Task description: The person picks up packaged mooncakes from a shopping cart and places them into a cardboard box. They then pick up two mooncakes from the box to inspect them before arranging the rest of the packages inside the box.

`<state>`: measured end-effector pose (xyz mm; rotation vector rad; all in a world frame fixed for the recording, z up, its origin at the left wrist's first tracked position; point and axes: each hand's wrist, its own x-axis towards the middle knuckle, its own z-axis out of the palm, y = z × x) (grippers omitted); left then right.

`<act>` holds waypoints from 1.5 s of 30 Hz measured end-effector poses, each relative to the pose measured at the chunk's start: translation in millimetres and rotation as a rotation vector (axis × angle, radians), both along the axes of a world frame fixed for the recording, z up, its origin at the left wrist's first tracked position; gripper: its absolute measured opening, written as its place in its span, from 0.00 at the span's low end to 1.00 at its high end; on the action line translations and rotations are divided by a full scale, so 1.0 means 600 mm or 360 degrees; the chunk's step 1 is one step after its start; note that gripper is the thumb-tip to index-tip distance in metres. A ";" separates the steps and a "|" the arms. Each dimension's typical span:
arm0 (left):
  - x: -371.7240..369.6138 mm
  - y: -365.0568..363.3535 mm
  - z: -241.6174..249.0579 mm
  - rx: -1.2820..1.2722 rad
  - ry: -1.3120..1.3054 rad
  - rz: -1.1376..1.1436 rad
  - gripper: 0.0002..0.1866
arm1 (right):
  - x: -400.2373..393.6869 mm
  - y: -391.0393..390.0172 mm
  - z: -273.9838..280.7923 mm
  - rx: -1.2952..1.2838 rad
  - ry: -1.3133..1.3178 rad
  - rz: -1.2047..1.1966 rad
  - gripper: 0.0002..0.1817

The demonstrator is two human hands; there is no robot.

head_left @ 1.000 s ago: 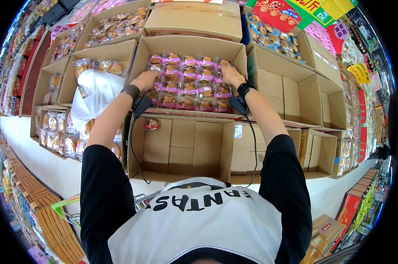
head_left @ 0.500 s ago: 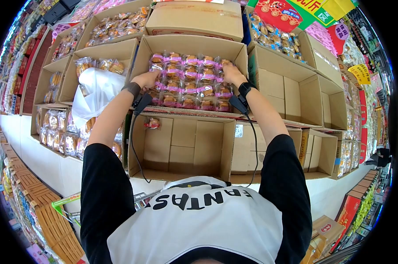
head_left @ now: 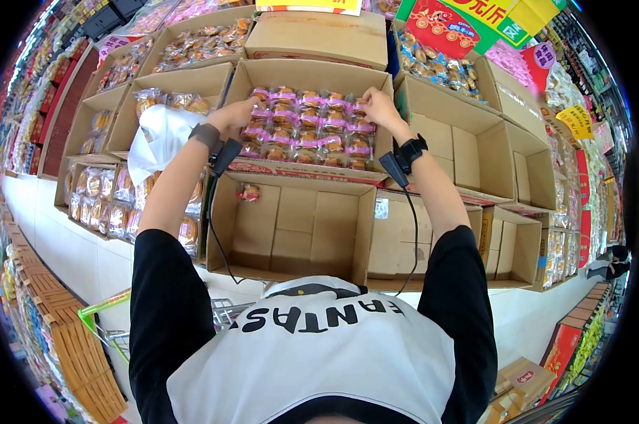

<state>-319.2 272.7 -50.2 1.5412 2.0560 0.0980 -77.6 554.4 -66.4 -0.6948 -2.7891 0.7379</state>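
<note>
Rows of packaged pastries with pink bands fill a cardboard box in front of me. My left hand is at the left edge of the rows, its bent fingertips closed on a pastry pack near the upper left corner. At the upper right corner, my right hand curls its fingers and thumb down onto an end pack. Part of each hand's grip is hidden by the fingers. Both wrists wear dark bands with black cabled devices.
Nearer to me stands a cardboard box with one small red packet inside. White plastic sheeting drapes over packaged goods at left. More boxes stand at right. A shopping cart is at lower left.
My right hand has shifted slightly up and outward, with its fingers more bent. My left hand has moved a little up. The view has shifted slightly; the pastry rows look alike.
</note>
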 end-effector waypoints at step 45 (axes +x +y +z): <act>0.783 -0.553 0.261 0.1515 0.0175 0.2131 0.10 | 0.252 -0.654 0.206 -0.1404 -0.0174 0.2259 0.06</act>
